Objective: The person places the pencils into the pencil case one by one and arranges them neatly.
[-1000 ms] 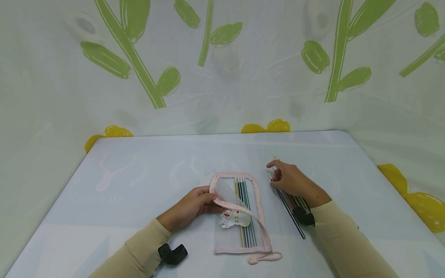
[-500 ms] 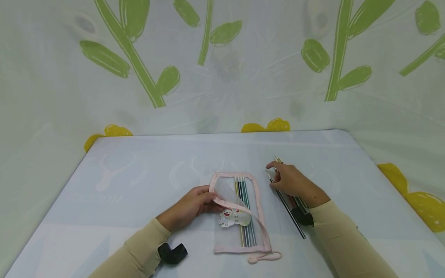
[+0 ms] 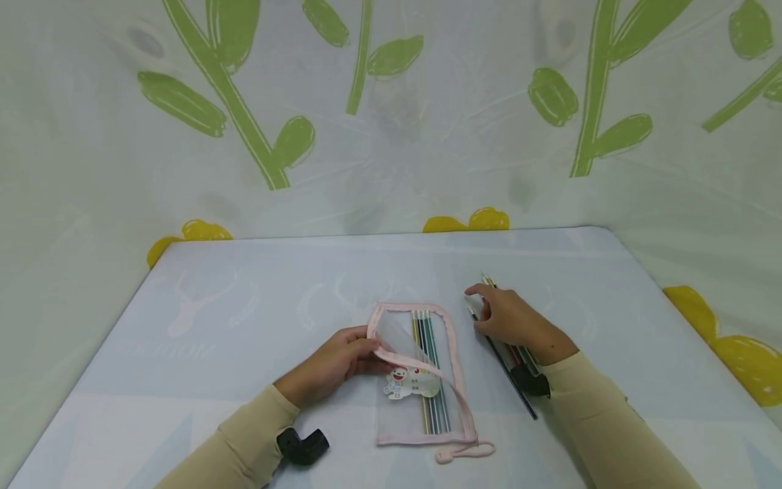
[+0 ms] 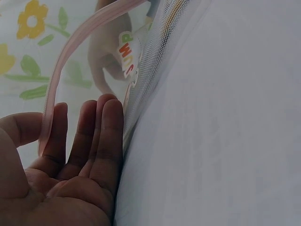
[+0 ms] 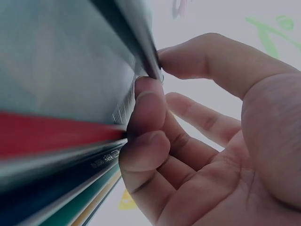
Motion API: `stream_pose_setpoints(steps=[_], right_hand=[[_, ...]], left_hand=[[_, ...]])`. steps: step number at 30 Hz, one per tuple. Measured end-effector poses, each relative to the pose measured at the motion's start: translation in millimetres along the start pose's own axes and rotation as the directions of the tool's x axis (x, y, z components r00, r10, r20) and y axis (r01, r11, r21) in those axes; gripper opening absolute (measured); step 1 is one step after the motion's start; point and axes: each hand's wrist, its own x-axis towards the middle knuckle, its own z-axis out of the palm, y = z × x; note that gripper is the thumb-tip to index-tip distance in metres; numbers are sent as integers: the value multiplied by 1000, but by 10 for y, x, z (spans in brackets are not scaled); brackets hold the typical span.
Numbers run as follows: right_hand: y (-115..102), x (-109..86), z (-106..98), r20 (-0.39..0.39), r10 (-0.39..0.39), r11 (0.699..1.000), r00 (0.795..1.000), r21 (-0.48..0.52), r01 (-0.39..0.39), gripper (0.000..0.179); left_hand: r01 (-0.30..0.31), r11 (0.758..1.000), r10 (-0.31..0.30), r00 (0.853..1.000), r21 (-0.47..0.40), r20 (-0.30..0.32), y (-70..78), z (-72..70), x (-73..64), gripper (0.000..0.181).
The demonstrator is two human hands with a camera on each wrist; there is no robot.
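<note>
My left hand (image 3: 342,360) pinches the pink-trimmed edge of a clear mesh pencil pouch (image 3: 457,346) between thumb and index finger, lifting its flap. Inside the pouch lie several pencils (image 3: 436,411) side by side. My right hand (image 3: 519,316) is to the right of the pouch, with thumb and fingertips on a dark pencil (image 3: 514,384) that slants across the table. In the right wrist view, that dark pencil (image 5: 141,42) sits between thumb and fingers. Under the same hand lie more loose pencils, among them a red one (image 5: 56,134); the hand partly hides them.
A pale cloth-covered table (image 3: 244,299) bears everything. A pink strap (image 3: 464,451) hangs off the pouch's lower right corner. A white cartoon label (image 3: 412,383) shows on the pouch. Behind stands a curtain (image 3: 476,122) with green leaves and yellow flowers.
My right hand shifts slightly left, and the upper end of the dark pencil moves left with it, away from the other pencils. My left hand and the pouch stay nearly still.
</note>
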Motion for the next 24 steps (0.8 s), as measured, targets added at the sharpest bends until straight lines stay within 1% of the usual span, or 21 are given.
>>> stream_pose_setpoints(steps=[7, 14, 24], right_hand=[[-19, -8, -17, 7, 0, 1000, 1000, 19, 0, 56], [-31, -19, -46, 2, -15, 998, 1000, 62, 14, 54], [-46, -41, -70, -15, -35, 997, 999, 63, 36, 53]], left_hand=[[-7, 1000, 7, 1000, -2, 1, -9, 5, -5, 34], [-11, 1000, 11, 1000, 0, 3, -2, 12, -5, 34], [-25, 1000, 26, 999, -16, 20, -8, 6, 1, 33]])
